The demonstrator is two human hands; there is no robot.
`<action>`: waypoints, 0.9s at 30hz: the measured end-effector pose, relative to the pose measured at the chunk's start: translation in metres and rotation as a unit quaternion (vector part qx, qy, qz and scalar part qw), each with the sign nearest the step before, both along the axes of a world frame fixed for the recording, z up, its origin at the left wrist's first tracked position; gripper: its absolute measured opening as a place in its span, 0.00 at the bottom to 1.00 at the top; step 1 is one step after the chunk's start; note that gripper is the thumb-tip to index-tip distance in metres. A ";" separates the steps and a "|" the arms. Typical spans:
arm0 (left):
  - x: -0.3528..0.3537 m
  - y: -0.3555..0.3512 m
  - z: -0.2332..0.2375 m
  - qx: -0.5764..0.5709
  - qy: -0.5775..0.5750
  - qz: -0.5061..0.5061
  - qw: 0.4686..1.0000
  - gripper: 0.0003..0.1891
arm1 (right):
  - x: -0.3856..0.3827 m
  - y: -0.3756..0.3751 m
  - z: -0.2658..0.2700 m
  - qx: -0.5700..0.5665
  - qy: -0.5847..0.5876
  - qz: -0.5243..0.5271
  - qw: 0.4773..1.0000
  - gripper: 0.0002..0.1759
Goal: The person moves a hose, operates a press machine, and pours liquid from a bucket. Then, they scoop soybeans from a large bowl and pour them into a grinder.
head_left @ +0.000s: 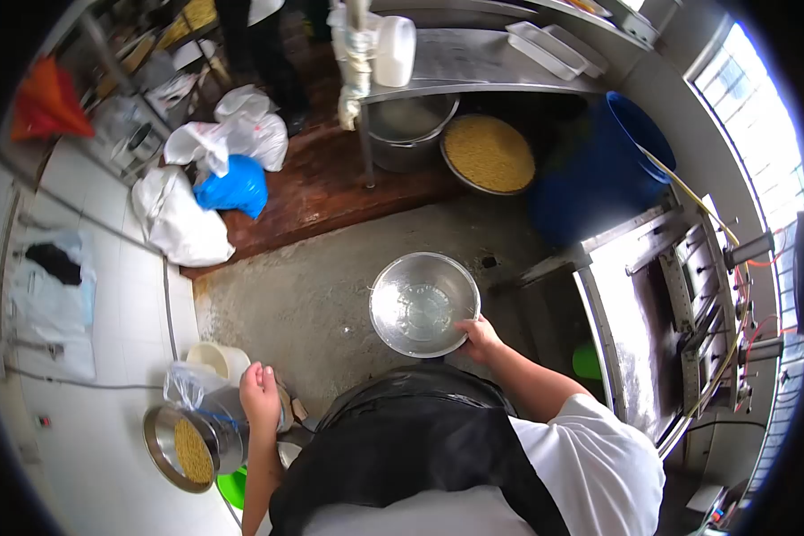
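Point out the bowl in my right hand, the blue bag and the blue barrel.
Bowl (427,272): head view, inner wall.
Blue bag (234,188): head view, its middle.
Blue barrel (588,180): head view, outer wall.

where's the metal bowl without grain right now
In the head view, the metal bowl is near the centre, its lower right rim in the person's right hand.

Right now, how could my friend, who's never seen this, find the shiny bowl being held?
Start at the grey floor in the middle, then go to the black apron below it. Just above the apron, the right hand holds a round silver bowl by its edge. Unlike the yellow-filled basin under the metal table, it has nothing yellow inside.
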State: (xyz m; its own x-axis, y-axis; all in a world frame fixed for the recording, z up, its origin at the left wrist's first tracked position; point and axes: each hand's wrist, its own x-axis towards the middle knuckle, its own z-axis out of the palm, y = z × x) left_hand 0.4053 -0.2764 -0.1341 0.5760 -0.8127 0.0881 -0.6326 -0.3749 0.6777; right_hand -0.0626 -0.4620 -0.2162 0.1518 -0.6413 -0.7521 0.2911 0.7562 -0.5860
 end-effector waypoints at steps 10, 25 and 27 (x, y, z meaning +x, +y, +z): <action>-0.173 -0.205 -0.013 0.025 -0.006 -0.305 0.952 0.20 | -0.134 -0.071 -0.034 -0.057 0.106 -0.090 0.989 0.37; -0.220 -0.555 -0.107 0.080 -0.024 -0.359 0.930 0.26 | -0.190 -0.278 -0.044 -0.004 0.226 -0.163 0.960 0.40; -0.251 -0.630 -0.101 0.007 -0.049 -0.419 0.906 0.26 | -0.199 -0.308 -0.047 -0.027 0.294 -0.183 0.938 0.40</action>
